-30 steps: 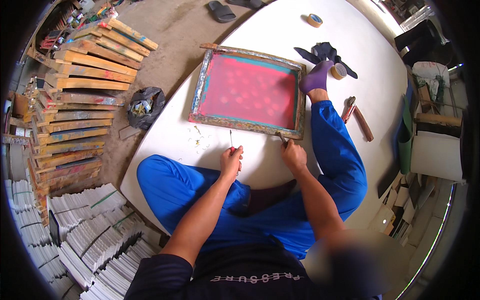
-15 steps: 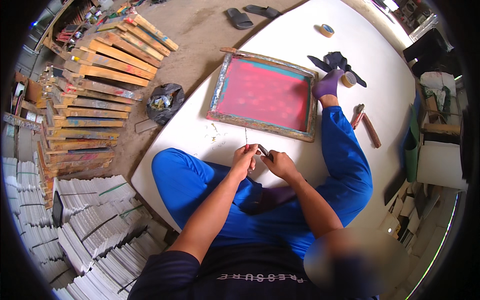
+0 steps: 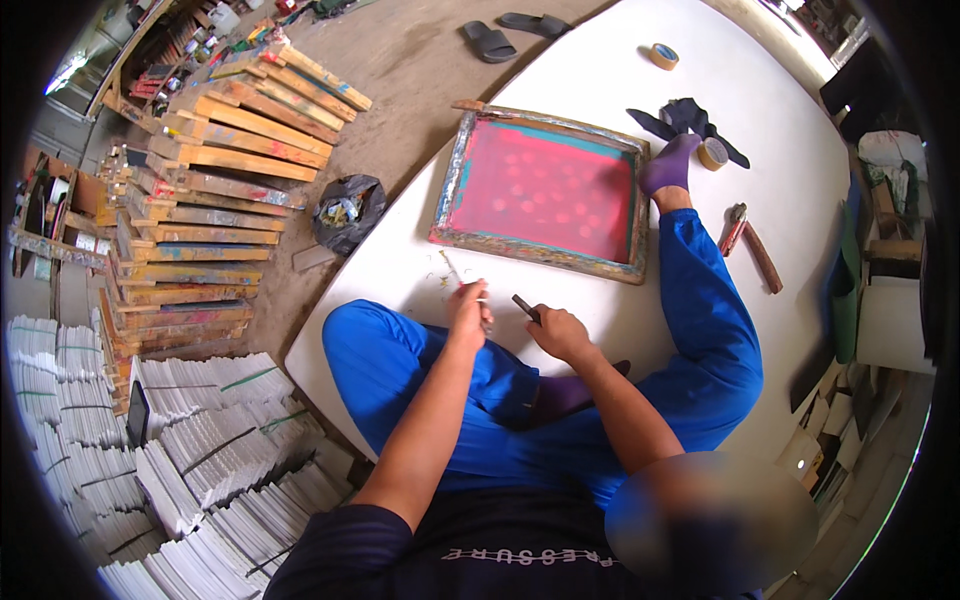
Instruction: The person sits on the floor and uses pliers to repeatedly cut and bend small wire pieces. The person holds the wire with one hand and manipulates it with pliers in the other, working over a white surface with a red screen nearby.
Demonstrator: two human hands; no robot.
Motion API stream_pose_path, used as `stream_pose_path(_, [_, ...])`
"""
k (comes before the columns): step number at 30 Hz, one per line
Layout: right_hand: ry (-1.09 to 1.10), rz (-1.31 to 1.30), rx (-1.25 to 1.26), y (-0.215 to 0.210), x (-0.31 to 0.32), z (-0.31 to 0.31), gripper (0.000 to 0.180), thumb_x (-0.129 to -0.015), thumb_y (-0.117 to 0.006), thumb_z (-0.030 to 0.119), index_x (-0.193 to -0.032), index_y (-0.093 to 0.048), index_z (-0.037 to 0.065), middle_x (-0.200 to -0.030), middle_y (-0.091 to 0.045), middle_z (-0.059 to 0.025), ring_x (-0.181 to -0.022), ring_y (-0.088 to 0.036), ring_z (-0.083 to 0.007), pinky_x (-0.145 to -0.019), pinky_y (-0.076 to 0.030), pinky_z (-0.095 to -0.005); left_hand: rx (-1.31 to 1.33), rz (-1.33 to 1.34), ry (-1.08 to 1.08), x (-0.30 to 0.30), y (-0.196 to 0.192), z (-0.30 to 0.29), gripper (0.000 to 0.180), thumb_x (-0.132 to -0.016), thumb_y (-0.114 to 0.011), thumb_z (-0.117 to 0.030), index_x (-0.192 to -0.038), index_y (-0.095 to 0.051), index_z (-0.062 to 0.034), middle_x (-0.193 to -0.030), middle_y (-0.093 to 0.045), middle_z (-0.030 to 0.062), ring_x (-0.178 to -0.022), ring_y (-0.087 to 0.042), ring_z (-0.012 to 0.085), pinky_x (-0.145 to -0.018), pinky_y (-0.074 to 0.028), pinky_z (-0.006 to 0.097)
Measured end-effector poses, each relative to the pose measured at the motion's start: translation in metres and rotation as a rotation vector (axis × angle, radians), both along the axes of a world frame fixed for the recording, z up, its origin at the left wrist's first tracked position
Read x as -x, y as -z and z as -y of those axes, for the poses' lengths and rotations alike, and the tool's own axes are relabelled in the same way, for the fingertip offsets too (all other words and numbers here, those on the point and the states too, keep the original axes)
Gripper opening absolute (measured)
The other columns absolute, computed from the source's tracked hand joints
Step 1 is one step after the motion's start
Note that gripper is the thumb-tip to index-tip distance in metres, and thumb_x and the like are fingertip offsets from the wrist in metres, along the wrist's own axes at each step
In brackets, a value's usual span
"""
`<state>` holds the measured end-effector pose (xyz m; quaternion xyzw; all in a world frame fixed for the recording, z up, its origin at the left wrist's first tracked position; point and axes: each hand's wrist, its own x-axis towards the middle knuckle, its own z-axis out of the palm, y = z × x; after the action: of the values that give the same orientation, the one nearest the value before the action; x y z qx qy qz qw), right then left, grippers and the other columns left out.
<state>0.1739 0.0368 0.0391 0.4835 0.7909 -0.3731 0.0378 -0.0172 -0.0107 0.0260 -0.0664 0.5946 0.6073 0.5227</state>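
My left hand (image 3: 468, 315) is closed around a slim tool (image 3: 452, 264) with a thin pale shaft pointing up and away; its kind is too small to tell. A little to the right, my right hand (image 3: 561, 333) grips a short dark rod-shaped tool (image 3: 524, 306), its blunt end sticking out toward my left hand. The two hands are apart. Beyond them lies a screen-printing frame (image 3: 540, 258), with worn, paint-stained wood around pink-coated mesh. Small yellowish and dark bits (image 3: 444, 281) are scattered on the white surface near its lower left corner.
On the white board (image 3: 620, 60) lie tape rolls (image 3: 663, 56), a black cloth (image 3: 683, 117), red-handled pliers (image 3: 735, 228) and a brown wooden stick (image 3: 762, 258). At left stand stacked wooden frames (image 3: 215, 240), a black bag (image 3: 349, 213) and bundled white sheets (image 3: 205, 440). My legs (image 3: 700, 330) flank my hands.
My left hand has drawn away to the left from the right hand, and its thin tool now tilts left. The right hand's dark rod shows more plainly. The whole view has shifted slightly.
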Motion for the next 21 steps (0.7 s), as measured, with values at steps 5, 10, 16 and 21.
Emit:
stream_pose_path(5, [0.15, 0.2, -0.298, -0.001, -0.024, 0.0, 0.045, -0.088, -0.067, 0.04, -0.109, -0.055, 0.002, -0.096, -0.065, -0.021, -0.094, -0.065, -0.0393, -0.081, -0.054, -0.0472, 0.157, -0.095, -0.2, 0.033, 0.019, -0.003, 0.03, -0.091, -0.07, -0.034, -0.085, -0.053, -0.0113, -0.066, -0.046, -0.0027, -0.042, -0.044, 0.0093, -0.035, -0.035, 0.027])
stream_pose_path(10, [0.258, 0.105, -0.513, 0.003, -0.04, -0.009, 0.037, -0.084, -0.072, 0.036, -0.101, -0.061, 0.005, -0.094, -0.064, -0.0131, -0.095, -0.062, -0.0327, -0.078, -0.053, -0.0448, 0.09, -0.08, -0.093, 0.001, 0.004, -0.009, 0.028, -0.094, -0.068, -0.034, -0.086, -0.054, -0.0106, -0.068, -0.049, -0.0014, -0.043, -0.045, 0.0097, -0.036, -0.036, 0.027])
stream_pose_path(16, [0.532, -0.085, -0.783, 0.004, -0.056, -0.052, 0.016, -0.085, -0.07, 0.024, -0.094, -0.066, 0.012, -0.09, -0.064, -0.0079, -0.088, -0.062, -0.0309, -0.071, -0.053, -0.0442, 0.048, -0.096, 0.113, -0.025, 0.01, -0.006, 0.031, -0.094, -0.066, -0.036, -0.097, -0.055, -0.0081, -0.075, -0.05, -0.0002, -0.045, -0.047, 0.0101, -0.037, -0.035, 0.027])
stream_pose_path(21, [0.572, -0.097, -0.845, 0.014, -0.061, -0.069, 0.008, -0.084, -0.07, 0.02, -0.088, -0.067, 0.014, -0.088, -0.061, -0.0046, -0.086, -0.06, -0.0289, -0.069, -0.053, -0.0434, 0.074, -0.1, 0.157, -0.029, 0.008, -0.004, 0.03, -0.095, -0.065, -0.035, -0.095, -0.056, -0.0074, -0.075, -0.051, 0.0006, -0.045, -0.048, 0.0102, -0.037, -0.037, 0.027])
